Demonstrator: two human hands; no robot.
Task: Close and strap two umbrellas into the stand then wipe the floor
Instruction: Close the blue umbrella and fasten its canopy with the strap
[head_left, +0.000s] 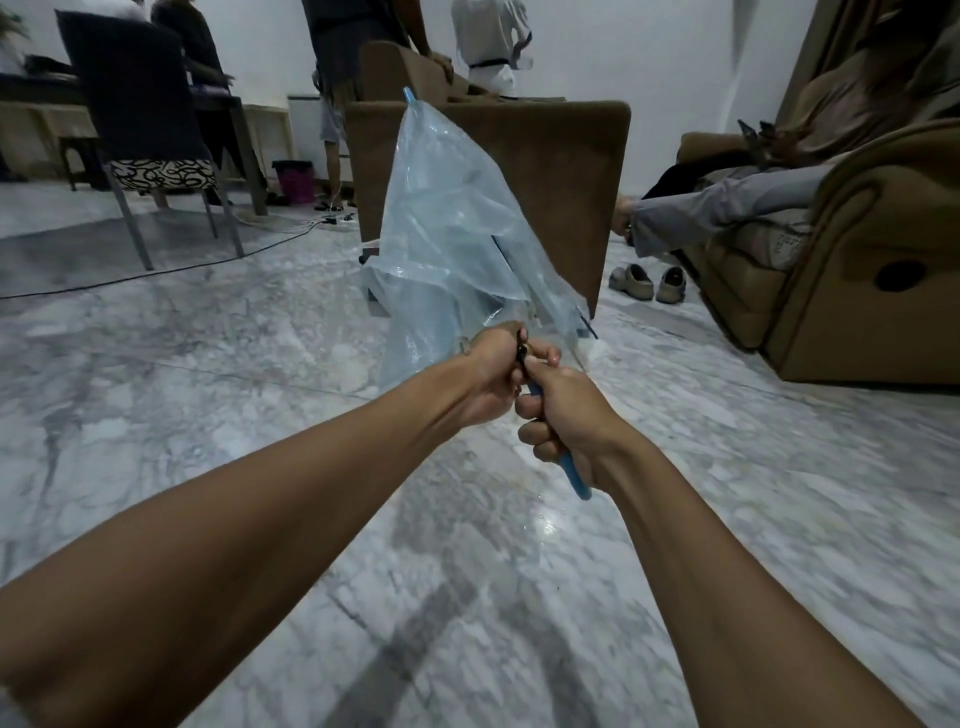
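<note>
Umbrella (452, 228) in clear blue plastic is being held out in front of the person, tip pointing up and away, its canopy collapsed but hanging loose and baggy just beyond the two hands. The right hand (566, 415) is wrapping firmly around the blue handle (574, 475), whose end is poking out below the fist. The left hand (493, 371) is closing just ahead of it, pinching a small dark piece (521, 354) at the base of the canopy; whether that is the runner or the strap, I cannot tell. No stand is showing anywhere around the grip.

Judging from this, the folds are likely not yet gathered, so strapping now would be trapping plastic unevenly and leaving ribs sticking out. Slick, possibly wet plastic may be slipping through the left fingers. A shiny patch on the marble floor (540, 519) directly beneath the hands could be water, and stepping there risks a slip.
</note>
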